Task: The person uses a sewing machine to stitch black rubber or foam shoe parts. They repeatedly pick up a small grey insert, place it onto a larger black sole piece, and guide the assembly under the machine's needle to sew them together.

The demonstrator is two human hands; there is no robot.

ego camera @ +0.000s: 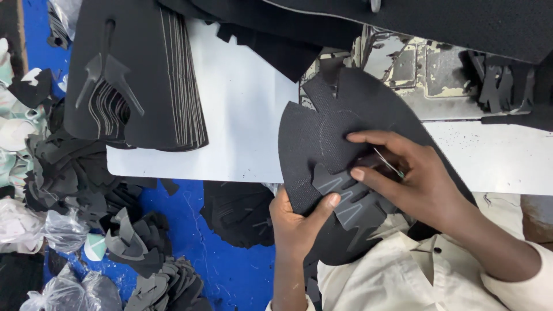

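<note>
Black mesh shoe-upper panel (322, 138) held over the near edge of the white worktable (242, 115), overhanging toward the body. Left hand (296, 222) closed on the panel's lower rim, thumb on top pressing a grey overlay piece (345, 196). Right hand (415, 175) narrowed on the overlay, pinching a thin metal tool (389, 163). Likely light, limp, easily creased; best gripped at rim edges. Stack of like panels (138, 75) far left on the table

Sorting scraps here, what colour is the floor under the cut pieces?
Bright blue floor, head view.
</note>
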